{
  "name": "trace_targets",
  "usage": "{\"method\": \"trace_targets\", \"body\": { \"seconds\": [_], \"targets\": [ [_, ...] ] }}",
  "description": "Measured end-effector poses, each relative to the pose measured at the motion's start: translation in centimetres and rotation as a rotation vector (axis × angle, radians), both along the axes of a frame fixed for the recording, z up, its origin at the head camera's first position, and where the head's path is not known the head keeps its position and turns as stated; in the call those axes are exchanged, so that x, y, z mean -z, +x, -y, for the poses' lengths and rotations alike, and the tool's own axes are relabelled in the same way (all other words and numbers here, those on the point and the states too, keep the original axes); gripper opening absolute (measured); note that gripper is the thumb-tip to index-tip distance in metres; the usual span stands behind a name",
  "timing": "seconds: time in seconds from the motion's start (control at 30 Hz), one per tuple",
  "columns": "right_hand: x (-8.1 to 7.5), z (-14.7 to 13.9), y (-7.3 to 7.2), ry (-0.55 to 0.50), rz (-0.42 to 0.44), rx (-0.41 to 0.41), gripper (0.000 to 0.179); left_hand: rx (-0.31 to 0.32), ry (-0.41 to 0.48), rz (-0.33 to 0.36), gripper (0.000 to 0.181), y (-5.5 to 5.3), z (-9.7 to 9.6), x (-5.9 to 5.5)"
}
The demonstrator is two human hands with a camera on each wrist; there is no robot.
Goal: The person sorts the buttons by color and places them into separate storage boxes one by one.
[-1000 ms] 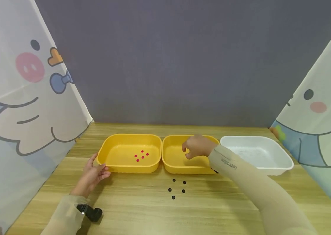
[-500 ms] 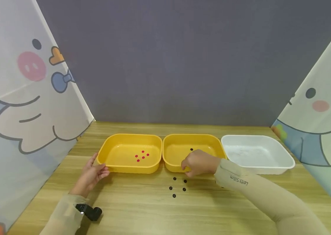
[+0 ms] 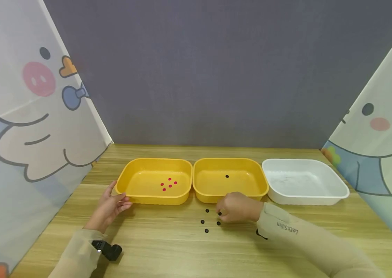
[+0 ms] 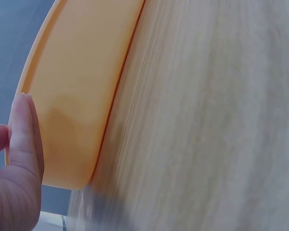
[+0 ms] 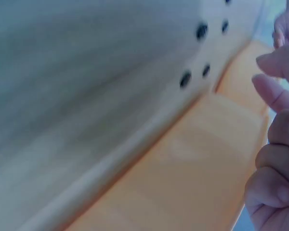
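Observation:
My right hand (image 3: pixel 237 207) is low over the table in front of the middle yellow tray (image 3: pixel 230 199), its fingertips beside a small black button (image 3: pixel 219 213). In the right wrist view its thumb and index finger (image 5: pixel 274 94) stand apart with nothing between them; the other fingers are curled. Several more black buttons (image 3: pixel 207 231) lie close by on the table. One black button (image 3: pixel 227 176) lies inside the middle tray. My left hand (image 3: pixel 107 208) touches the near left corner of the left yellow tray (image 3: pixel 157 200) with straight fingers. Several small red buttons (image 3: pixel 170 186) lie inside that tray.
A white tray (image 3: pixel 305 200) stands to the right of the yellow ones, all three in a row on the wooden table (image 3: pixel 168 247). A grey partition (image 3: pixel 196 77) rises behind them, with cartoon-printed panels on both sides.
My right hand has moved from above the middle tray toward me, down to the black buttons. The button in the tray has come into view. My left hand stays at the left tray.

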State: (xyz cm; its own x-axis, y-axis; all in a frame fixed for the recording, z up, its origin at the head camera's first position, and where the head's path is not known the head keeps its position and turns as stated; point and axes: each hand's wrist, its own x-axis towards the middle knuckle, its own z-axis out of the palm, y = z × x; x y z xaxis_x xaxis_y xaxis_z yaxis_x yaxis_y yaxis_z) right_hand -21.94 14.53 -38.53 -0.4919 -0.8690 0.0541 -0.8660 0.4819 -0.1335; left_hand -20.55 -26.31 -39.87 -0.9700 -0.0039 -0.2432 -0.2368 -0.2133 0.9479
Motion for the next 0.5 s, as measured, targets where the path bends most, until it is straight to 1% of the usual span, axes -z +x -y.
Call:
{"method": "trace_targets", "body": {
  "seconds": [0.1,0.27,0.4,0.5],
  "targets": [
    [0.5,0.2,0.6,0.006,0.03,0.01,0.01,0.004,-0.011,0.006,0.076,-0.2,0.0,0.0],
    [1.0,0.1,1.1,0.017,0.1,0.071,0.014,0.009,-0.017,0.007,0.075,-0.4,0.0,0.1],
    [1.4,-0.2,1.2,0.0,0.101,0.105,0.016,0.011,-0.016,0.025,0.077,-0.3,0.0,0.2],
    [1.5,-0.2,1.1,-0.024,0.1,0.127,0.017,-0.001,-0.022,0.038,0.077,-0.3,0.0,0.2]
  ]
}}
